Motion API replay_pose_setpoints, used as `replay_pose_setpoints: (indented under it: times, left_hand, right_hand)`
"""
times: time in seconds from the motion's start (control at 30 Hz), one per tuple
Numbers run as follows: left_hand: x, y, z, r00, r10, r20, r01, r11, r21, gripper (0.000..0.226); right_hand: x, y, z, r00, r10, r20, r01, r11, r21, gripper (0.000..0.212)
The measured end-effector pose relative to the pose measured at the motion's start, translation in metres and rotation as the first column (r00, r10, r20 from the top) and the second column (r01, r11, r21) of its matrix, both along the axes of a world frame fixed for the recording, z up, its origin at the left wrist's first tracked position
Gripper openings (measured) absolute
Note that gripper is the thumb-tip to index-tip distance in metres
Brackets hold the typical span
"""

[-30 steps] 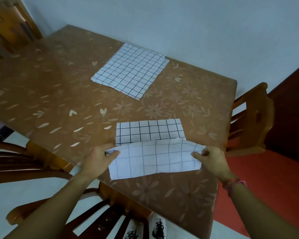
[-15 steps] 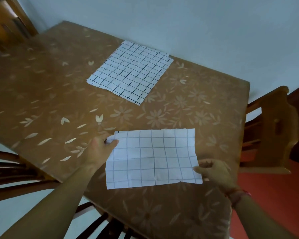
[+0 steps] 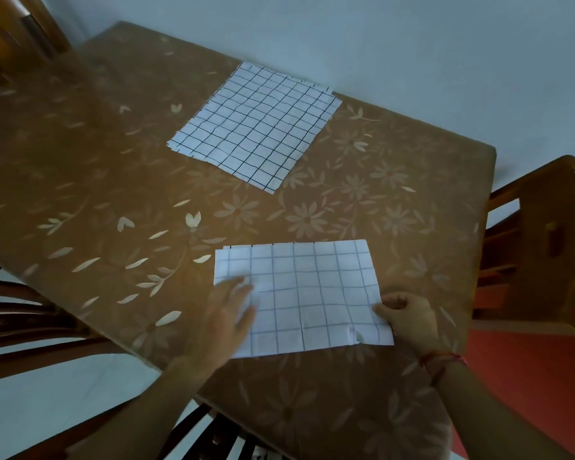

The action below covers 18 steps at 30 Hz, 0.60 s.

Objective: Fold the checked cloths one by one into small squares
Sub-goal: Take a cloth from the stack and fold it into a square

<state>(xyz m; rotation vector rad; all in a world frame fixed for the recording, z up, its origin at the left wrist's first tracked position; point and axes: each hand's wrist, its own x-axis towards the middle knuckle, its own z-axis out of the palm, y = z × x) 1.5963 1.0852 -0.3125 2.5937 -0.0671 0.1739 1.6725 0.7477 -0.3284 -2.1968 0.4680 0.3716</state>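
Head view: a folded checked cloth (image 3: 309,293) lies as a rectangle near the front edge of the flower-patterned table (image 3: 80,167), its faint-lined side up. My left hand (image 3: 226,317), blurred, rests with fingers spread flat on the cloth's left part, while my right hand (image 3: 409,313) pinches its right edge close to the near corner. Well apart, toward the wall, lies a flat stack of checked cloths (image 3: 256,124); a wooden chair (image 3: 541,247) stands at the table's right end.

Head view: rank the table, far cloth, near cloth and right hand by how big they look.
1. Table.
2. Near cloth and far cloth: roughly alike. Nearness enlarges the near one, so unranked.
3. Right hand.
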Motion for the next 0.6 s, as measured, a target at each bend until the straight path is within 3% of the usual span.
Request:
replay_pose_setpoints:
  times: [0.1, 0.33, 0.43, 0.53, 0.6]
  left_hand:
    - [-0.034, -0.019, -0.022, 0.989, -0.126, -0.072, 0.13, 0.99, 0.052, 0.041]
    - [-0.083, -0.049, -0.033, 0.97, -0.214, -0.118, 0.235, 0.951, 0.202, 0.045]
    - [-0.093, -0.056, -0.029, 0.963, -0.223, -0.148, 0.253, 0.94, 0.23, 0.047]
    - [-0.096, -0.062, -0.032, 0.959, -0.231, -0.166, 0.266, 0.933, 0.242, 0.051]
    - [-0.096, -0.066, -0.033, 0.958, -0.214, -0.189, 0.257, 0.934, 0.248, 0.054]
  right_hand:
    - [-0.001, 0.002, -0.002, 1.0, -0.014, -0.002, 0.014, 0.999, -0.032, 0.008]
    - [-0.009, 0.003, 0.012, 0.998, -0.031, 0.06, 0.036, 0.995, -0.097, 0.011]
    - [-0.02, 0.006, 0.02, 0.998, 0.003, 0.063, 0.008, 0.986, -0.168, 0.022]
    - [-0.039, 0.019, 0.023, 0.963, 0.196, 0.183, -0.124, 0.931, -0.344, 0.037]
    - [-0.059, 0.034, 0.023, 0.875, 0.411, 0.256, -0.267, 0.851, -0.452, 0.044]
